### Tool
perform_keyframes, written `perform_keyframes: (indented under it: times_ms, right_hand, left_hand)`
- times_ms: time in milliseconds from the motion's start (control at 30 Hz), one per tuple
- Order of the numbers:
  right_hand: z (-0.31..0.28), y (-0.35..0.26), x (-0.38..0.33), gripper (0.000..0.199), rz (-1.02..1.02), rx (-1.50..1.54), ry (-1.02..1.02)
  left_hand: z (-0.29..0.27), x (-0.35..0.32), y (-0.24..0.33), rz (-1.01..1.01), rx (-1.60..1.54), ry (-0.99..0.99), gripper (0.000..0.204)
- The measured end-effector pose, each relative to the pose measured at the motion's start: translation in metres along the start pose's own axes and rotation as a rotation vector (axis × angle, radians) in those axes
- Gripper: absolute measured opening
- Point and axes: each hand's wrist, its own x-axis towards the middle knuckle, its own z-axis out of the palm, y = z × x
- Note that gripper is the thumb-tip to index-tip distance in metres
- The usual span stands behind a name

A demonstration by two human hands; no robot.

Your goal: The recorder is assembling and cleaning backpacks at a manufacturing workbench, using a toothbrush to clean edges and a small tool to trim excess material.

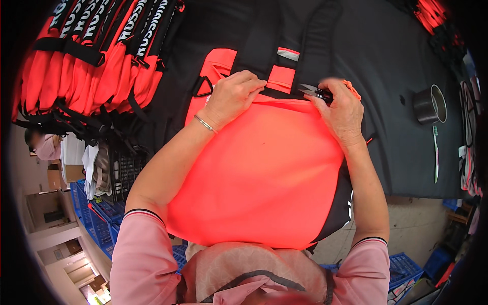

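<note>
Bag (259, 168): is lying under both hands, its far part resting on the black table (396, 147).
Left hand (231, 96): is pinching the bag's far edge, thumb and fingertips gripping it narrowly.
Right hand (343, 109): is holding small scissors (316, 92), fingers wrapping the handles, at the bag's far edge.
Cup (423, 107), toothbrush (436, 155): are resting right of the bag.

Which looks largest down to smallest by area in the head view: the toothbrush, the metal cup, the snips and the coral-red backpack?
1. coral-red backpack, by far
2. metal cup
Unranked, both smaller: toothbrush and snips. The toothbrush looks longer but thin; the right hand partly covers the snips.
</note>
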Motion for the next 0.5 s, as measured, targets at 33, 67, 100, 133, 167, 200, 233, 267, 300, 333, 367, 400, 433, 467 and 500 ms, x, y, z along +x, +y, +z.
perform_keyframes:
  times_ms: [33,67,100,133,167,200,233,267,300,333,367,400,433,467,500]
  right_hand:
    - [0.001,0.001,0.001,0.031,-0.020,-0.013,0.005]
    - [0.001,0.002,0.001,0.031,-0.039,-0.026,0.010]
    - [0.001,0.002,0.001,0.031,-0.037,-0.027,0.009]
    - [0.001,0.003,0.001,0.030,-0.051,-0.030,0.008]
    - [0.001,0.004,0.001,0.029,-0.065,-0.034,0.006]
    - [0.001,0.004,0.000,0.029,-0.063,-0.035,0.004]
    - [0.000,0.004,0.000,0.029,-0.070,-0.028,0.004]
    - [0.000,0.004,0.001,0.029,-0.077,-0.021,0.004]
    - [-0.001,0.004,0.001,0.029,-0.078,-0.022,0.005]
    - [-0.001,0.005,0.001,0.029,-0.074,-0.013,0.002]
    - [-0.001,0.006,0.001,0.029,-0.070,-0.004,-0.002]
    - [-0.001,0.005,0.001,0.029,-0.068,-0.006,-0.001]
    - [-0.003,0.003,0.001,0.029,-0.014,0.026,-0.048]
    - [-0.004,0.000,0.003,0.029,0.040,0.058,-0.096]
    - [-0.005,-0.004,0.007,0.029,0.037,0.056,-0.098]
  left_hand:
    - [0.000,0.003,-0.002,0.097,0.087,-0.052,0.009]
    - [0.001,0.005,-0.002,0.097,0.086,-0.053,0.009]
    - [0.002,0.007,-0.002,0.098,0.160,-0.130,0.009]
    - [0.002,0.010,0.000,0.099,0.234,-0.207,0.008]
    - [0.004,0.014,0.002,0.099,0.232,-0.209,0.008]
    - [0.005,0.017,0.005,0.070,0.301,-0.272,0.008]
    - [0.005,0.020,0.007,0.043,0.372,-0.333,0.008]
    - [0.004,0.018,0.006,0.044,0.372,-0.332,0.008]
    - [0.004,0.014,0.004,0.016,0.294,-0.295,0.007]
    - [0.003,0.011,0.002,-0.008,0.214,-0.261,0.007]
    - [0.003,0.006,0.002,-0.005,0.212,-0.261,0.007]
    - [0.002,-0.001,0.003,-0.087,0.171,-0.220,0.007]
    - [0.001,-0.006,0.005,-0.171,0.132,-0.176,0.006]
    - [0.002,-0.009,0.005,-0.173,0.131,-0.173,0.006]
    - [0.005,-0.011,0.005,-0.199,0.076,-0.120,0.006]
